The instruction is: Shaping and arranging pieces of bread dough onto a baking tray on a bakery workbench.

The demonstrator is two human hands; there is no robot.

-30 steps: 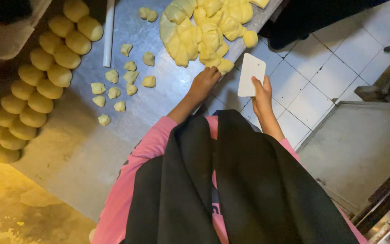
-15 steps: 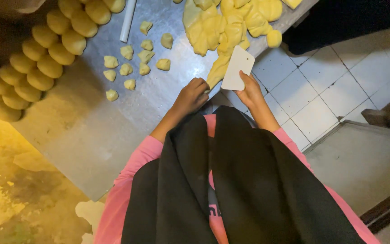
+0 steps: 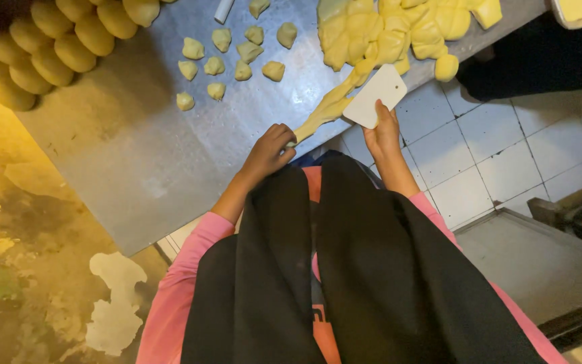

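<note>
L hand (image 3: 269, 149): grip clenched on near end of dough strip (image 3: 328, 108), at counter (image 3: 136, 162) edge.
R hand (image 3: 383, 135): grasping white scraper (image 3: 374, 96), touching strip at 3 o'clock.
Dough mass (image 3: 392, 30): 12 o'clock.
Cut pcs (image 3: 237, 57): 10 o'clock.
Dough balls (image 3: 55, 40): far, 10 o'clock.

table (image 3: 136, 155): brushed metal, dull sheen, smudged
scraper (image 3: 375, 96): smooth white plastic, matt
dough strip (image 3: 328, 108): soft, yellow, slightly glossy
dough pieces (image 3: 227, 57): matt, floury
floor tiles (image 3: 479, 141): glazed white ceramic
sleeve (image 3: 183, 269): pink cloth
</note>
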